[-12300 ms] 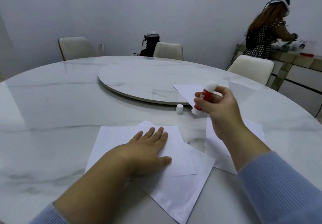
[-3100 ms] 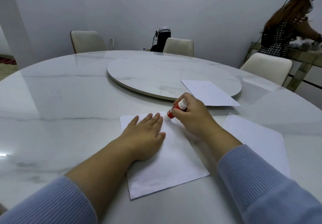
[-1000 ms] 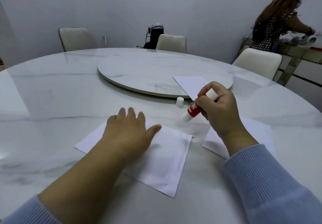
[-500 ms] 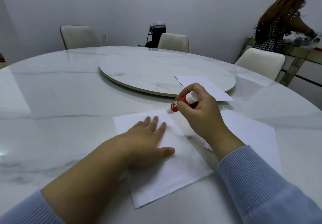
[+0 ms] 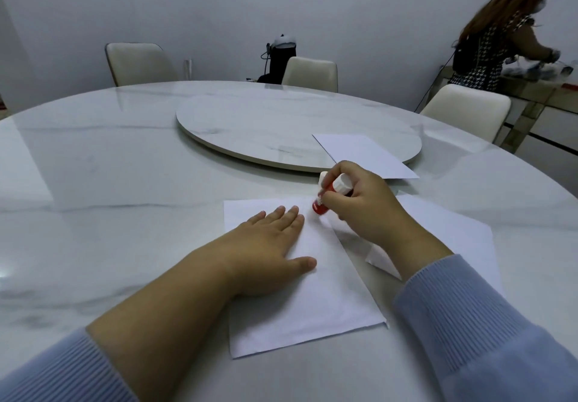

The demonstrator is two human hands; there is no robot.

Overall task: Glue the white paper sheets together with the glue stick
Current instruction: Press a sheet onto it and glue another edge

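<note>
left hand [image 5: 269, 251] flat, pinning sheet [image 5: 312, 307] at surface [image 5: 109, 214] 6 o'clock | right hand [image 5: 366, 204] grips glue stick [image 5: 322, 204] at sheet's 12 o'clock edge | risk: stroke past edge smears surface

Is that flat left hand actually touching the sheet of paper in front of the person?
Touching. The head view shows the left hand lying palm down on the paper sheet, fingers spread flat with no gap beneath.

Near sheet [image 5: 312, 307] under left hand [image 5: 269, 257]; second sheet [image 5: 453, 239] to its right; third sheet [image 5: 366, 154] behind, overhanging turntable [image 5: 250, 120].
</note>
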